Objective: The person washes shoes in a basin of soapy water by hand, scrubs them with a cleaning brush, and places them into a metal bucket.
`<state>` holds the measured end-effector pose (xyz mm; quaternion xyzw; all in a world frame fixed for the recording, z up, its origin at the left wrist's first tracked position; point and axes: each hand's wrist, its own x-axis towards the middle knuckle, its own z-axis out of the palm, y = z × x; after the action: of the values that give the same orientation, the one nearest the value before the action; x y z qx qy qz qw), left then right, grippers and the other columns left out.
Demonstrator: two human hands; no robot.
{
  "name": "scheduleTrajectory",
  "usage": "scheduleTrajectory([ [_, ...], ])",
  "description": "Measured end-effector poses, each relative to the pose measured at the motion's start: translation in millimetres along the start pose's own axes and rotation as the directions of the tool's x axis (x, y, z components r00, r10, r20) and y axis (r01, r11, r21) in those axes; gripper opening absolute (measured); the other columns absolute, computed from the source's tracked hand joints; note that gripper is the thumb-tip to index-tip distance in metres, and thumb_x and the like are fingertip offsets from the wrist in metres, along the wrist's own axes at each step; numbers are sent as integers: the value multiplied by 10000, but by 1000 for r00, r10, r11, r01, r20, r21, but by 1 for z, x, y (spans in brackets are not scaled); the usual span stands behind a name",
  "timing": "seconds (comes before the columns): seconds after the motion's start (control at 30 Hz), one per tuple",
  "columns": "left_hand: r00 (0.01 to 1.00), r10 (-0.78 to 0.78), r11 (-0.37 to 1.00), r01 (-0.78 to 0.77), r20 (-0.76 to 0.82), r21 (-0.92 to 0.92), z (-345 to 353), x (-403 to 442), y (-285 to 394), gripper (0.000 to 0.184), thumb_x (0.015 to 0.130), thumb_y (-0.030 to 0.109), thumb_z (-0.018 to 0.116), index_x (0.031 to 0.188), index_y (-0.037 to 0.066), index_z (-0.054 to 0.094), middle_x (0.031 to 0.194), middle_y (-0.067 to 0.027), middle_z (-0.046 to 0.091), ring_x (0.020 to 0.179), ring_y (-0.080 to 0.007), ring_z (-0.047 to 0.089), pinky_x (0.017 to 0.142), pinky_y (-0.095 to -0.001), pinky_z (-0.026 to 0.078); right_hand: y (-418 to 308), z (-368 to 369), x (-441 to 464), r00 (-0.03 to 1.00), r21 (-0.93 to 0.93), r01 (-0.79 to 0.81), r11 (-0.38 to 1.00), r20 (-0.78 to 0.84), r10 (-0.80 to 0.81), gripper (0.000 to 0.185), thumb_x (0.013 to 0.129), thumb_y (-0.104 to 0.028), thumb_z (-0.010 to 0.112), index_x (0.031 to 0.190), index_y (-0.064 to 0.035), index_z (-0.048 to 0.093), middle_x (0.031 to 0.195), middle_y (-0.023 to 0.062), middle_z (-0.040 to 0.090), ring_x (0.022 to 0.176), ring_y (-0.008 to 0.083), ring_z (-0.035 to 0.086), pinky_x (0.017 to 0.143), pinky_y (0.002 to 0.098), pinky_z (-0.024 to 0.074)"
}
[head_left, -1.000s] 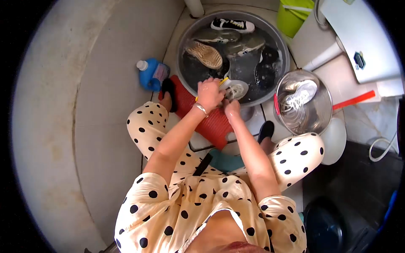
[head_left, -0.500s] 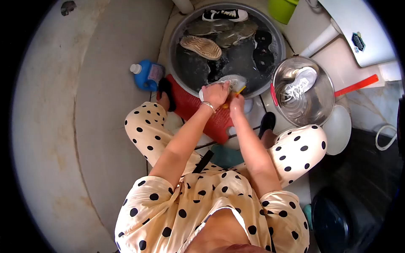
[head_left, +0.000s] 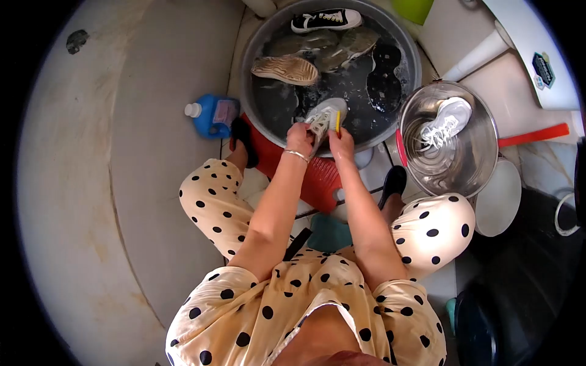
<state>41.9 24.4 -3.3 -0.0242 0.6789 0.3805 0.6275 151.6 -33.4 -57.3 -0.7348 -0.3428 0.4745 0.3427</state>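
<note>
A pale grey-white laced shoe (head_left: 318,117) is tilted over the near rim of a large grey basin (head_left: 245,85) of dark water. My left hand (head_left: 300,138) grips its heel end from the left. In my right hand (head_left: 342,144) is a yellow brush (head_left: 337,120), whose pale bristles lie against the shoe's right side near the laces. Other shoes sit in the basin: a black-and-white sneaker (head_left: 326,21), a shoe with its tan sole up (head_left: 285,71), greyish ones (head_left: 349,49) and a black sole (head_left: 384,79).
On the right, a steel pot (head_left: 482,160) holds a white-laced shoe (head_left: 448,118); a red handle (head_left: 534,135) sticks out beside it. A blue bottle (head_left: 213,116) stands left of the basin. Red plastic (head_left: 311,189) lies under my hands, and a white bowl (head_left: 499,201) sits below the pot.
The shoe has turned so its laces face up, and my left hand has shifted down its heel end. The brush has moved up from below the shoe to its right side.
</note>
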Motion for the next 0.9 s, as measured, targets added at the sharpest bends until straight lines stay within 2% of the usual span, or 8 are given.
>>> scheduleTrajectory([
  [0.17,990,140,980,-142,-24,-140,-5,42,-15,334,875,70,560,1174,-77,526,1191,-257,556,1042,-345,576,890,-420,478,7,-1,15,980,212,-126,969,-125,155,468,912,-420,475,1042,-10,661,947,235,665,936,418,616,833,461,461],
  [0.27,950,177,966,-117,-257,232,16,-18,4,473,807,68,654,1222,-102,504,1211,-258,553,1029,-306,581,867,-372,479,12,-7,21,949,168,-65,984,-296,113,465,910,-409,495,1052,2,658,899,221,674,912,413,626,826,457,463],
  [0.33,938,309,886,-223,-159,406,-13,-11,2,556,725,61,740,1197,-121,510,1158,-228,584,988,-267,596,836,-336,476,-8,-22,17,917,189,30,982,-397,48,477,875,-404,569,1096,14,633,890,222,675,908,399,636,829,461,468],
  [0.43,904,427,772,-344,-36,534,-29,-71,3,419,722,66,743,1076,-105,598,1008,-169,648,919,-238,614,796,-310,479,2,-23,34,906,-76,-24,997,-424,-10,522,794,-414,650,1100,3,581,985,248,658,926,390,640,824,461,491],
  [0.53,946,272,849,-322,176,419,-67,-51,8,343,763,48,699,1066,-86,610,1016,-157,652,937,-245,620,842,-329,479,-12,-31,24,996,-255,-20,967,-91,-3,454,773,-363,659,1043,-4,592,972,253,655,934,385,636,829,458,490],
  [0.67,962,-43,998,55,270,-36,-74,-23,14,337,956,211,490,1174,-42,527,1185,-136,594,1067,-270,578,962,-392,451,-9,-17,17,977,-372,143,917,-97,-191,389,812,-325,599,1043,-12,582,1029,237,615,941,415,611,819,480,490],
  [0.83,943,-10,986,-47,333,162,-84,6,8,356,982,253,442,1165,-42,522,1199,-156,586,1116,-282,560,978,-419,452,-1,-3,25,968,-401,180,898,-87,-233,383,925,-371,464,1125,-69,586,1076,224,594,977,409,593,842,476,482],
  [0.9,939,-16,1000,15,343,6,-80,15,5,358,975,242,457,1167,-53,519,1198,-169,585,1102,-293,569,974,-428,454,9,-5,34,978,-344,132,930,-108,-178,400,948,-385,427,1178,-100,587,1078,223,606,989,407,589,862,474,473],
])
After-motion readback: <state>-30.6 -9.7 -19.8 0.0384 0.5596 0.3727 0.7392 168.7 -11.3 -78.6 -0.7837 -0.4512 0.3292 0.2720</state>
